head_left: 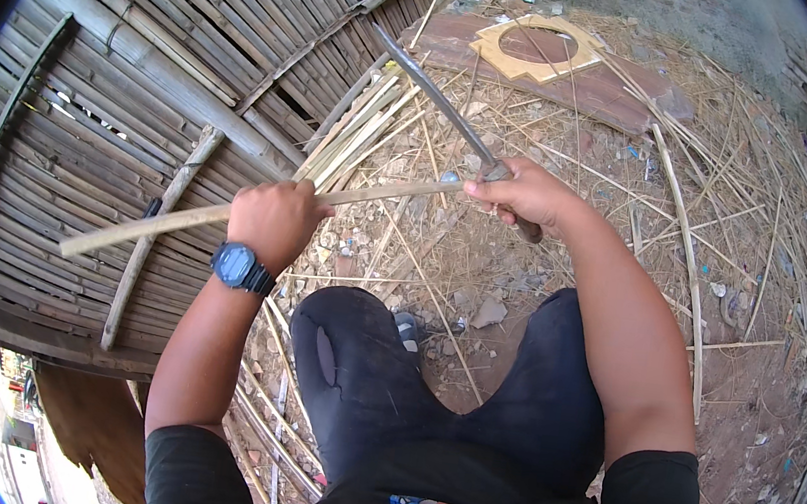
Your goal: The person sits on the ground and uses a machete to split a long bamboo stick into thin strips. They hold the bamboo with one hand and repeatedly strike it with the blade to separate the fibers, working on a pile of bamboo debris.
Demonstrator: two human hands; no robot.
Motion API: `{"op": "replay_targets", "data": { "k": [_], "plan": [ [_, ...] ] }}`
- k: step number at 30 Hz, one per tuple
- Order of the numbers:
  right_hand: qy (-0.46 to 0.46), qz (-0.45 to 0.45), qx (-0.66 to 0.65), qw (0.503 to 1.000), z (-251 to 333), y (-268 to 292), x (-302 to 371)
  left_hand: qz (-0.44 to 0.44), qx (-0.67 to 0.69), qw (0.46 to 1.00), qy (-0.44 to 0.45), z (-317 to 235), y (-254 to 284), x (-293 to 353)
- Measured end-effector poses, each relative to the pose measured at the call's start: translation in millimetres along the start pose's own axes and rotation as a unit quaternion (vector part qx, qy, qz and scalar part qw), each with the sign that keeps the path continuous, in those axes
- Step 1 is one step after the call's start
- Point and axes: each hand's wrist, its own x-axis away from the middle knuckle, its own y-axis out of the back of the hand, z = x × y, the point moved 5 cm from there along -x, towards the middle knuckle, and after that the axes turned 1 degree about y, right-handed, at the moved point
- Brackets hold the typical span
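A large woven bamboo panel (144, 69) fills the left side, with round bamboo poles (166, 213) lying across it. Beside its right edge lies a bundle of pale split bamboo strips (357, 136). The ground (767, 327) is dry earth, covered with thin slivers and small stones. At the top lies a reddish board (605, 90), and on it a pale square frame with a round hole (537, 47).

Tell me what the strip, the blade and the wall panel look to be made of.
Strip, in the left hand: pale split bamboo, matt, fibrous. Blade, in the right hand: grey metal, probably steel, dull sheen. Wall panel: weathered grey bamboo slats over thicker poles, dry and cracked.
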Motion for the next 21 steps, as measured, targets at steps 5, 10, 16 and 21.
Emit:
{"op": "replay_targets", "data": {
  "k": [5, 10, 16, 21],
  "plan": [
    [0.013, -0.017, -0.069, 0.997, 12.3, -41.2, -34.0, 0.068, -0.051, 0.993, -0.084, -18.7, 12.3, -47.6],
    [0.069, 0.051, -0.22, 0.972, -24.3, -82.7, -55.3, 0.08, -0.067, 0.985, -0.141, -50.0, 13.0, -63.5],
    [0.032, 0.003, -0.381, 0.924, -53.4, -80.4, -62.9, 0.05, -0.066, 0.984, -0.159, -69.0, 20.0, -60.2],
    [0.062, -0.037, -0.371, 0.926, -50.4, -71.8, -64.8, -0.146, -0.061, 0.966, -0.206, -71.8, 38.8, -53.4]
  ]
}}
